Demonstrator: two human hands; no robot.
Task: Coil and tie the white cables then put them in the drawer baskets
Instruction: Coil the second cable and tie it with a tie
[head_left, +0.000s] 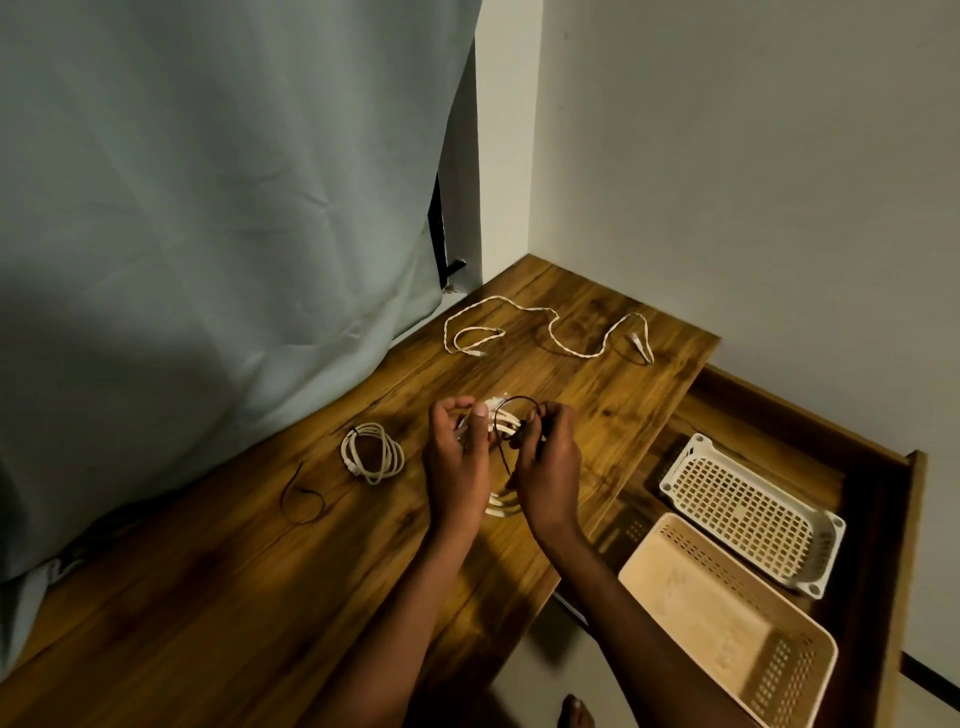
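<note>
- Wooden, dark-grained surface (208, 597) carried the cables, with a grey-green curtain (208, 208) hanging along its far left edge.
- Left hand (457, 457) had its grip curled round a coiled white cable (501, 415) held just above the surface; part of the coil showed below the hands.
- Right hand (548, 467) had its grip pinched on a thin black tie (506, 410) that looped over the top of that coil.
- Left of the hands lay a second white cable coil already bound (371, 452), resting flat on the surface.
- Farther left lay a loose black tie (301, 499), bent into a loop, well apart from the hands.
- Near the back edge sprawled an uncoiled braided white cable (545, 327) with both plugs free.
- To the right, an open wooden drawer (883, 493) held a white perforated plastic basket (753, 514) and, nearer the person, a beige perforated plastic basket (727, 623), the two side by side.
</note>
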